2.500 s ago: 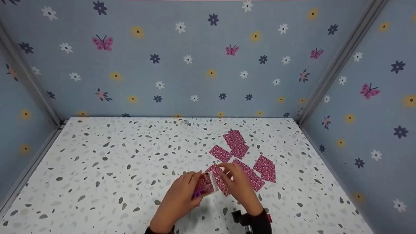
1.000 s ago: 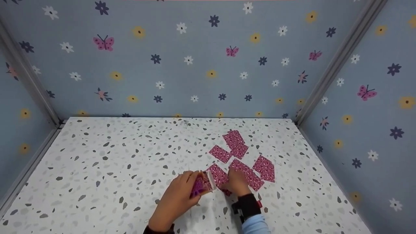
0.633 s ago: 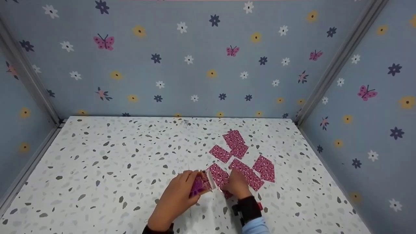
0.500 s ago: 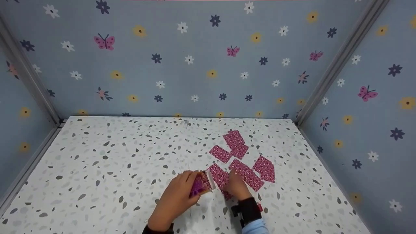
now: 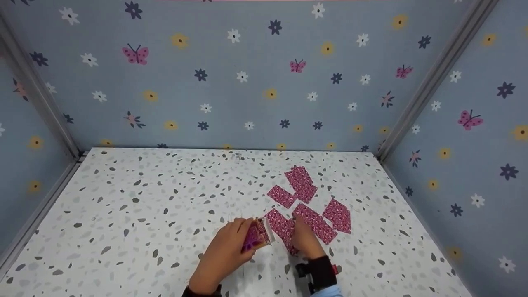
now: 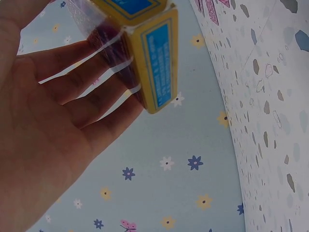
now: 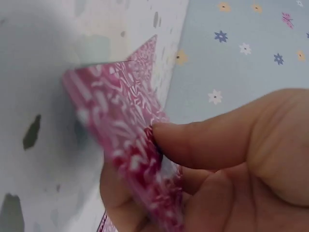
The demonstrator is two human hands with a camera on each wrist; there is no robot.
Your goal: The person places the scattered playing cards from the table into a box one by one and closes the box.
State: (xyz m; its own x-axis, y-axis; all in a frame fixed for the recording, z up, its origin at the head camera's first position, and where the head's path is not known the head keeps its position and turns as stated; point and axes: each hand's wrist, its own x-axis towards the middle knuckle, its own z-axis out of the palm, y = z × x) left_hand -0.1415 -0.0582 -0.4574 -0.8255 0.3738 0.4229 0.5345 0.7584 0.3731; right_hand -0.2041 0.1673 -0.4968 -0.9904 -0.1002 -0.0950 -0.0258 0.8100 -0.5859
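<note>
1. The box (image 5: 258,236) is in the person's left hand (image 5: 225,251), over the near part of a white, grey-speckled table (image 5: 144,206).
2. Beyond the box rises a pale blue back wall (image 5: 231,53) with flowers and butterflies; similar walls stand to its left and right, with grey metal posts (image 5: 437,74) at the corners.
3. Loose pink-patterned cards (image 5: 314,222) lie to the right of the box and beyond it on that side, some overlapping.
4. The left hand is wrapped round the box, thumb on the near side, fingers on the far side.
5. The right hand (image 5: 305,239), apart from the left, is just right of the box; a dark band (image 5: 322,273) circles its wrist, above a light blue sleeve (image 5: 328,292).
6. The head view hides the right hand's grip; the right wrist view shows thumb and fingers pinching a pink card (image 7: 113,104), tilted.
7. Only the left wrist view shows the box's yellow face with a blue panel, its lettering too blurred to read.
</note>
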